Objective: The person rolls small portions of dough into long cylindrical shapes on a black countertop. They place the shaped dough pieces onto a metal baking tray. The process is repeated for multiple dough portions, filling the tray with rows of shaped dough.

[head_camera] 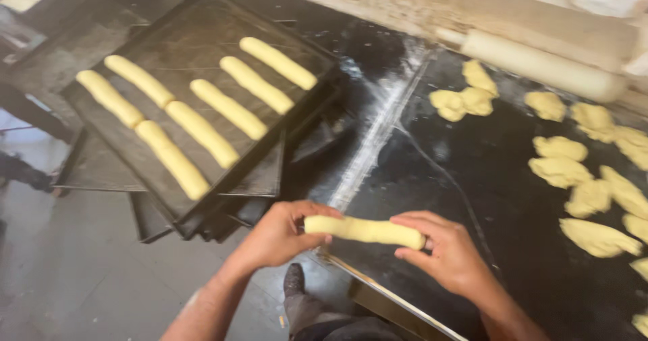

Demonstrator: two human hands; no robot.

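From the head view I record both hands raised at the near edge of a dark work table (472,179), each closed on one end of a single dough roll (364,230). My left hand (277,236) clamps the roll's left end between thumb and curled fingers; my right hand (449,253) grips the right end, fingers wrapped over the top. The hands are set apart by the length of the roll, which lies level between them, just above the table's near metal edge. To the far left I note a black baking tray (162,172) resting on a stack of further trays (202,223) that overhangs the table's left side. On the top tray lie seven finished dough rolls (202,133), roughly parallel and set in three slanted rows, none touching another as far as I can tell. On the right part of the table lie many flattened dough pieces (560,171), scattered, some touching one another. At the far right a pale rolling pin (540,64) lies beside the far wall ledge. A streak of flour (378,132) runs across the table's middle. Below, between my arms, I see a dark shoe (294,281) on the grey floor (74,273).
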